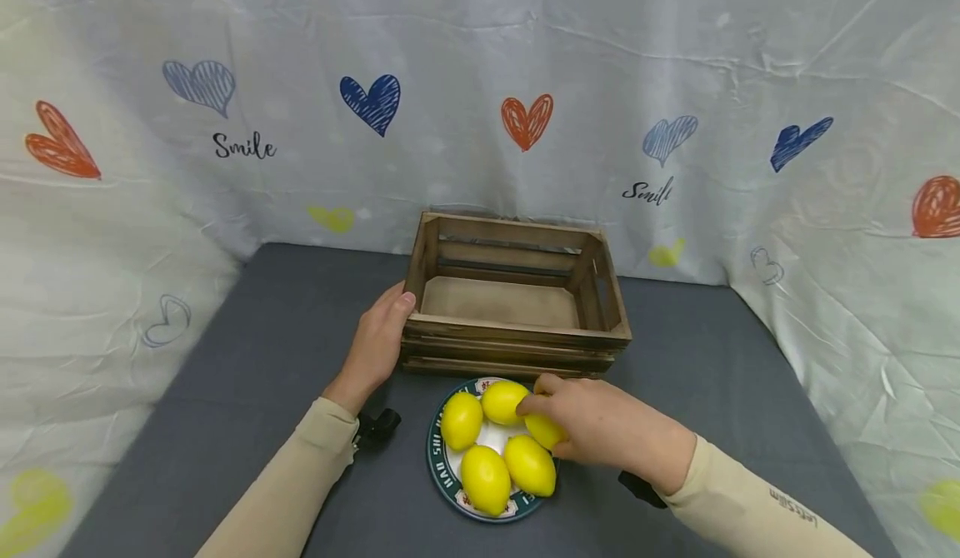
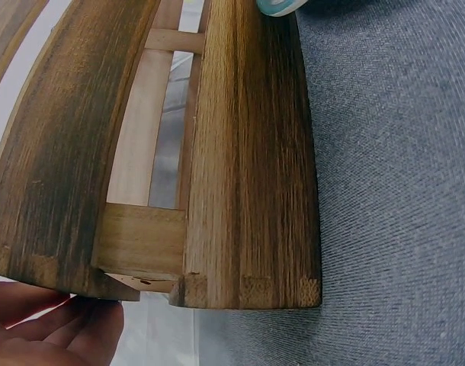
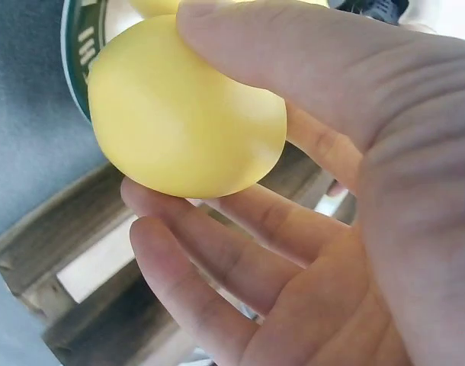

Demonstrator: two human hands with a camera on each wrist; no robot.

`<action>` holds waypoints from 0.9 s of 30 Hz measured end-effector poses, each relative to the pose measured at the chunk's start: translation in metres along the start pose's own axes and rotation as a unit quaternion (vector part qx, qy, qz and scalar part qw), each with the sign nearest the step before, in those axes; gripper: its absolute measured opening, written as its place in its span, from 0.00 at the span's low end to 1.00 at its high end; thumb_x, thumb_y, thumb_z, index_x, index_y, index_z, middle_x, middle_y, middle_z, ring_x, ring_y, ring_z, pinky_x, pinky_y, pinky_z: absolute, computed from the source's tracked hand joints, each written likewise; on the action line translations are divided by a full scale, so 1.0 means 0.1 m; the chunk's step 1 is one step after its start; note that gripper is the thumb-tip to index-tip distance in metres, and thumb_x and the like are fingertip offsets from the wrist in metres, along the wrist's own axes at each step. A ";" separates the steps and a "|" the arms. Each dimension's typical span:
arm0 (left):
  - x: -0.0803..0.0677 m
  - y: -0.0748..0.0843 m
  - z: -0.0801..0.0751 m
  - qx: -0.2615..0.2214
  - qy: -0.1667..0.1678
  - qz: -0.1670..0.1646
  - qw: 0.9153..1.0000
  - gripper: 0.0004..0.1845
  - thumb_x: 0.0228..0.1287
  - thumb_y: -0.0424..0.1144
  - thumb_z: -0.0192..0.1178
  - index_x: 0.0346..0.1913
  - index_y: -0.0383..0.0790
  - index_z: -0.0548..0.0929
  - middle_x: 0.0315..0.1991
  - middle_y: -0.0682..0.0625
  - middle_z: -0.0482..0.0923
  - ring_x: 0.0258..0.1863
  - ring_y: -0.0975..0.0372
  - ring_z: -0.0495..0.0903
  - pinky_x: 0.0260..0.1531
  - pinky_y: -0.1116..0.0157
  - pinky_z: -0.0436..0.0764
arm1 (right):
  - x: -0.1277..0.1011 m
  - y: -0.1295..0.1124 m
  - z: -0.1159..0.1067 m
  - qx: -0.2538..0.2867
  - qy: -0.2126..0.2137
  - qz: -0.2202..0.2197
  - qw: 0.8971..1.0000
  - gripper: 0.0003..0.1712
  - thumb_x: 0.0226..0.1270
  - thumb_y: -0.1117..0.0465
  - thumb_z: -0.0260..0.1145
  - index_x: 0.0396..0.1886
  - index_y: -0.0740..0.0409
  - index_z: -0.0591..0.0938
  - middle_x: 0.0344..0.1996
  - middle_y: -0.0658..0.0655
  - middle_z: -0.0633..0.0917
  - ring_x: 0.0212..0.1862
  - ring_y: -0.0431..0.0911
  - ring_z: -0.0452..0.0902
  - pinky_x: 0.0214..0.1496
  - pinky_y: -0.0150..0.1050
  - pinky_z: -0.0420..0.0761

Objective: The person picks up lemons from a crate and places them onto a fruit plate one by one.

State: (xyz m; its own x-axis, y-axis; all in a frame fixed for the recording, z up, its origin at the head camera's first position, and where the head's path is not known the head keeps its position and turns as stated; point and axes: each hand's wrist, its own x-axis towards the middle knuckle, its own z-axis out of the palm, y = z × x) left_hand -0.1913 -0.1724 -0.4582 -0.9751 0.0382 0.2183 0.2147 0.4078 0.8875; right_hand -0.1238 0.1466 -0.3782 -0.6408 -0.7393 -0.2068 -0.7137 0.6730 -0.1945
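A slatted wooden crate (image 1: 517, 337) stands on the table with its inside visible and nothing in it. My left hand (image 1: 377, 337) grips the crate's left end, thumb at the top edge; in the left wrist view its fingers (image 2: 95, 332) meet the end of the slats. In front of the crate, several yellow lemons (image 1: 486, 479) lie on a round plate (image 1: 437, 450) with a dark green patterned rim. My right hand (image 1: 600, 420) holds the lemon (image 3: 179, 114) at the plate's right side, thumb on one side and fingers on the other.
Dark grey cloth (image 1: 300, 358) covers the table. A pale curtain (image 1: 465, 33) printed with hearts and "Smile" hangs behind the crate and along both sides. A black strap device (image 1: 378, 426) sits at the left wrist.
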 end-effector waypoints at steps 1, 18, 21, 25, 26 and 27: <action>0.00 0.00 0.00 0.000 0.001 -0.001 1.000 0.35 0.89 0.58 0.38 0.84 0.38 0.67 0.83 0.41 0.65 0.83 0.45 0.65 0.82 0.39 0.63 | 0.00 0.00 0.02 0.003 -0.002 0.000 1.000 0.29 0.58 0.65 0.84 0.60 0.45 0.89 0.47 0.51 0.85 0.34 0.38 0.74 0.37 0.37 0.80; -0.02 -0.02 0.01 -0.005 0.001 -0.007 1.000 0.35 0.89 0.57 0.38 0.84 0.38 0.67 0.83 0.41 0.65 0.83 0.46 0.64 0.82 0.41 0.63 | 0.01 0.03 0.19 0.006 -0.011 -0.007 1.000 0.29 0.64 0.62 0.81 0.64 0.44 0.88 0.47 0.51 0.84 0.34 0.38 0.71 0.37 0.35 0.78; 0.00 -0.02 -0.03 -0.003 -0.009 -0.011 1.000 0.36 0.89 0.58 0.37 0.84 0.36 0.64 0.84 0.40 0.63 0.84 0.45 0.62 0.83 0.40 0.61 | -0.01 0.06 0.15 0.041 -0.018 0.017 0.999 0.29 0.66 0.59 0.81 0.67 0.42 0.86 0.53 0.52 0.84 0.36 0.39 0.74 0.38 0.35 0.80; 0.00 -0.03 -0.14 0.012 -0.028 -0.040 0.999 0.40 0.88 0.63 0.34 0.85 0.36 0.62 0.86 0.39 0.60 0.86 0.44 0.57 0.85 0.39 0.57 | -0.05 0.11 0.09 0.086 -0.004 0.049 0.995 0.31 0.70 0.53 0.79 0.71 0.40 0.83 0.63 0.52 0.83 0.44 0.43 0.83 0.43 0.38 0.84; -0.01 -0.03 -0.18 0.017 -0.034 -0.046 0.998 0.41 0.88 0.64 0.33 0.86 0.36 0.60 0.86 0.39 0.58 0.87 0.44 0.56 0.85 0.39 0.55 | -0.07 0.13 0.08 0.091 0.007 0.054 0.994 0.31 0.71 0.52 0.78 0.72 0.39 0.83 0.65 0.52 0.82 0.47 0.45 0.85 0.45 0.39 0.86; -0.04 -0.04 -0.22 0.021 -0.040 -0.048 0.998 0.41 0.88 0.65 0.32 0.87 0.37 0.59 0.87 0.39 0.57 0.87 0.44 0.54 0.85 0.39 0.54 | -0.10 0.15 0.07 0.094 0.020 0.058 0.994 0.31 0.72 0.52 0.77 0.73 0.39 0.82 0.66 0.52 0.82 0.50 0.46 0.86 0.47 0.40 0.86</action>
State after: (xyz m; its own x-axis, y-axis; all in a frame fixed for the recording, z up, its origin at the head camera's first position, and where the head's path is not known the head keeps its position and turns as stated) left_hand -0.1872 -0.1942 -0.4540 -0.9927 0.0699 0.0979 0.1189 0.4515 0.8843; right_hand -0.1262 0.1641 -0.3859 -0.7293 -0.6542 -0.2006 -0.5715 0.7436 -0.3472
